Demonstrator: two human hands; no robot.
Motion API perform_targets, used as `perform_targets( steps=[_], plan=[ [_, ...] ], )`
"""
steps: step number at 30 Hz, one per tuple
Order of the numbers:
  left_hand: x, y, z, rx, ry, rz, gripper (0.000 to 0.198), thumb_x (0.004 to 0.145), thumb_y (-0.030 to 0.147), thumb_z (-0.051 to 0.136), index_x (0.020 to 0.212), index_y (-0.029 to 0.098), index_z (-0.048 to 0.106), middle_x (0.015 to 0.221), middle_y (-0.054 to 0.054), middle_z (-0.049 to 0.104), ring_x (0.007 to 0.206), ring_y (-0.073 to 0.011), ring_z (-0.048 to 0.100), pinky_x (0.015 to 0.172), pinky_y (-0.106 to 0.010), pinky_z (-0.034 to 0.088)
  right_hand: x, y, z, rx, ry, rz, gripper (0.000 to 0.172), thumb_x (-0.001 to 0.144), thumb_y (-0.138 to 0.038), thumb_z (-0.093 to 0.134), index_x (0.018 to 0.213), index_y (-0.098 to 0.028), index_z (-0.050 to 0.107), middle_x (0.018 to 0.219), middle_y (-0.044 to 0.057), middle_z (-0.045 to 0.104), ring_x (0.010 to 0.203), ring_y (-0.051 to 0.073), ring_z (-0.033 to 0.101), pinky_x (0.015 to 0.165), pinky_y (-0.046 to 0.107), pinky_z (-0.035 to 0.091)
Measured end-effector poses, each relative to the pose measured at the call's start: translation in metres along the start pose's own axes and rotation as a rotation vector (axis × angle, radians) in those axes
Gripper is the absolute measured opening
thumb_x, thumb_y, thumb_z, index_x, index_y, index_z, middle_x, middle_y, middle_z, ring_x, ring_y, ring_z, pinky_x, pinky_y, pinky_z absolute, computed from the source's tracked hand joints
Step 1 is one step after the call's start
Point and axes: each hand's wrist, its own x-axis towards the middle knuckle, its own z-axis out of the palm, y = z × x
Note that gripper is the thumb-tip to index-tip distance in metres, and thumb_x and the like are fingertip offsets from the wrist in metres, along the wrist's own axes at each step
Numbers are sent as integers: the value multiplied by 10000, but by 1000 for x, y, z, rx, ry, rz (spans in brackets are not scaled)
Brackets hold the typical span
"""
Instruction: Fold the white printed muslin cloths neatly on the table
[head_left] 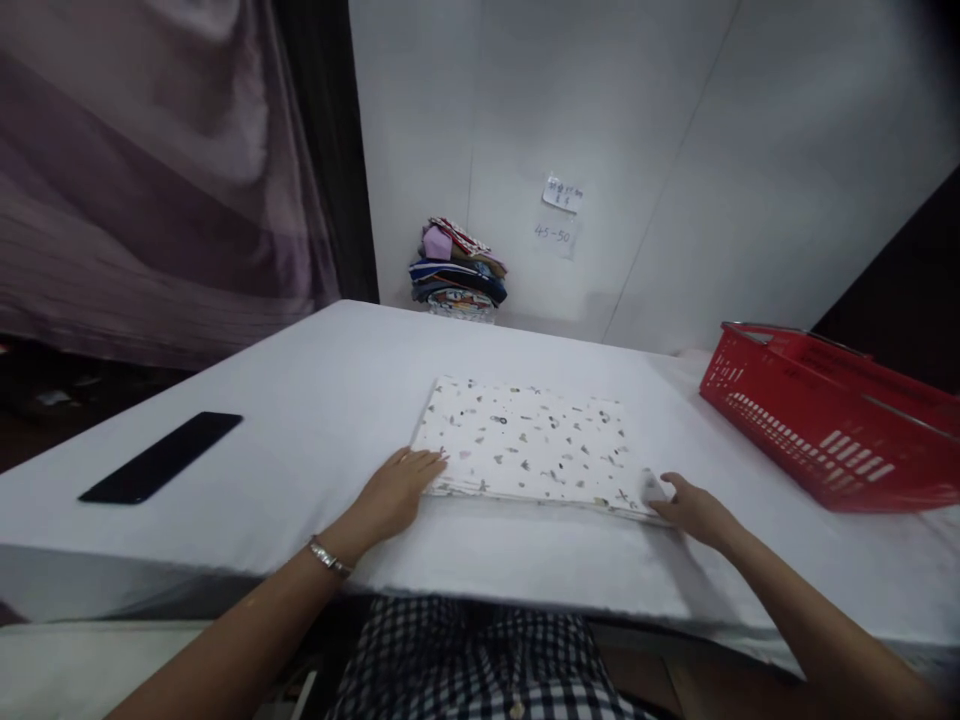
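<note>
Two hands, apart: left hand [397, 488] flat at near-left corner of the patterned cloth [525, 435], right hand [694, 510] pinching near-right corner. Cloth between them on worktop [315, 380]. Layers could skew if right pulls while left presses too lightly.

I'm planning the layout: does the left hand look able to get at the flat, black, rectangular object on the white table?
Probably yes: the left hand touches the folded white patterned cloth, and nothing visible stands between it and the flat, black, rectangular object on the white table.
</note>
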Motion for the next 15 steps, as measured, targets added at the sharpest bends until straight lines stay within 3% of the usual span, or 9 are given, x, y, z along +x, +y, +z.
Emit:
perform_targets(
  steps=[2, 4, 7, 11, 15],
  plan=[
    [4, 3, -11, -61, -57, -23, 650, 680, 37, 400, 1294, 238, 475, 1351, -37, 486, 1263, -200, 424, 1081, -450, 282, 3, -12, 0, -100, 120, -167, 496, 779, -380, 525, 1217, -150, 509, 1122, 161, 617, 1023, 287, 591, 893, 415, 445],
    [16, 9, -22, -128, -87, -52, 597, 742, 138, 421, 1329, 245, 430, 1377, -31, 454, 1280, -196, 402, 1092, -429, 271, 7, -33, 3, -88, 180, -345, 494, 837, -398, 432, 1261, -153, 491, 1319, 146, 496, 1206, 263, 470, 1024, 399, 352],
    [42, 15, -27, -149, -58, -118, 498, 881, 367, 341, 1354, 223, 398, 1448, -46, 347, 1343, -208, 290, 1116, -424, 208, 17, -69, 15, -55, 98, -538, 582, 880, -492, 338, 1355, -164, 413, 1466, 97, 310, 1357, 239, 252, 1108, 396, 229],
    [61, 6, -3, -67, -98, -236, 646, 864, 582, 314, 1361, 177, 387, 1485, -110, 253, 1385, -279, 150, 1104, -491, 161, 31, -90, 40, -111, -102, -552, 680, 877, -602, 262, 1428, -205, 295, 1512, 70, 161, 1388, 262, 103, 1113, 476, 159],
    [55, -10, 18, -88, -121, -241, 706, 851, 648, 245, 1401, 211, 313, 1508, -82, 195, 1397, -266, 85, 1099, -508, 146, 38, -77, 57, -121, -99, -532, 681, 873, -628, 233, 1439, -251, 259, 1515, 40, 130, 1388, 250, 72, 1117, 486, 122]
  ],
)
